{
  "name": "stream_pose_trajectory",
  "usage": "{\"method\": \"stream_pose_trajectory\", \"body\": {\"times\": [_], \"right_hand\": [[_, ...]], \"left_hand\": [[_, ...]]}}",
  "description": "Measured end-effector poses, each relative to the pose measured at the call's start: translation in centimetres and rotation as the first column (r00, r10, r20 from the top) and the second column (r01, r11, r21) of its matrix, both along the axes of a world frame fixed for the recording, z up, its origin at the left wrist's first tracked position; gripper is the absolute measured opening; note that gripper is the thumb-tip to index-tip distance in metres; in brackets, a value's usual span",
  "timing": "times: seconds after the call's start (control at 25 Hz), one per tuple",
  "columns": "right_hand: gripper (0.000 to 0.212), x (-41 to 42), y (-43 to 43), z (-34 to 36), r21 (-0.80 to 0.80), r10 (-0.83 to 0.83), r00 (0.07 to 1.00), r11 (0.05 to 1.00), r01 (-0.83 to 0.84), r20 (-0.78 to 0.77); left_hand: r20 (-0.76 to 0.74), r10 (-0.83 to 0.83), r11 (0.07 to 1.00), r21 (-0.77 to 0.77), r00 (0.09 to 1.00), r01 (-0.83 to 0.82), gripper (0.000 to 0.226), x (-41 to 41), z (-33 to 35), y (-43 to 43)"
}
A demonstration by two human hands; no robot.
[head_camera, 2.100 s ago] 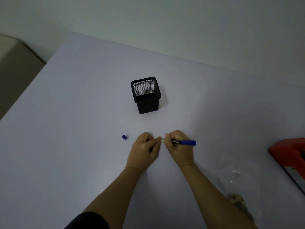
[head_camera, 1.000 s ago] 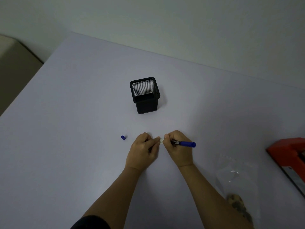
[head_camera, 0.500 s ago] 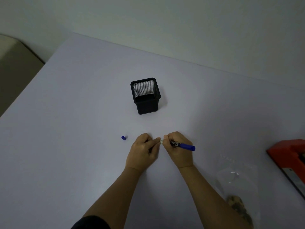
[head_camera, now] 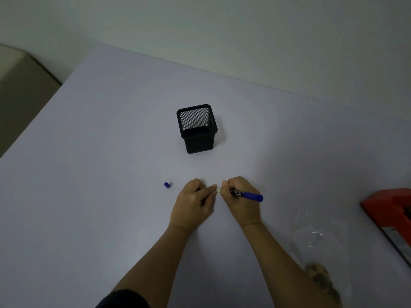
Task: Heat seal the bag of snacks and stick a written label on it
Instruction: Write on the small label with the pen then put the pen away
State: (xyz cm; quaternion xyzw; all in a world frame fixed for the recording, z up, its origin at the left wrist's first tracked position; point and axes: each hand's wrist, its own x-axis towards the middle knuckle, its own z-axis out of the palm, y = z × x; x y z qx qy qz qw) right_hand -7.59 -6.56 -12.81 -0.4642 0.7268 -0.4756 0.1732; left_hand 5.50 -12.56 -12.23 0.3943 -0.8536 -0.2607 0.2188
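My right hand grips a blue marker whose rear end points right; its tip is hidden behind my fingers. A small white label lies on the table between my hands. My left hand pins the label's left side with its fingertips. The marker's blue cap lies to the left of my left hand. A clear plastic bag with brown snacks at its near end lies at the lower right, apart from both hands.
A black mesh pen holder stands at the table's middle, beyond my hands. The orange heat sealer sits at the right edge. The table ends at the left, with a beige surface beyond it.
The marker's rear end has tilted slightly downward in my right hand. Both hands stay at the label in nearly the same spot.
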Motion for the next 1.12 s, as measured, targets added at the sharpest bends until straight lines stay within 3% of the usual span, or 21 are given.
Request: {"method": "stream_pose_trajectory", "body": {"times": [0.36,1.12], "right_hand": [[0.033,0.17,-0.07,0.1,-0.018,-0.019,0.997,1.0,0.018,-0.069],[0.037,0.13,0.06,0.36,-0.003,-0.022,1.0,1.0,0.022,-0.021]], "left_hand": [[0.003,0.003,1.0,0.003,1.0,-0.003,0.027,0.01,-0.08,-0.03],[-0.009,-0.001,1.0,-0.003,1.0,0.001,0.026,-0.01,-0.05,-0.03]]}}
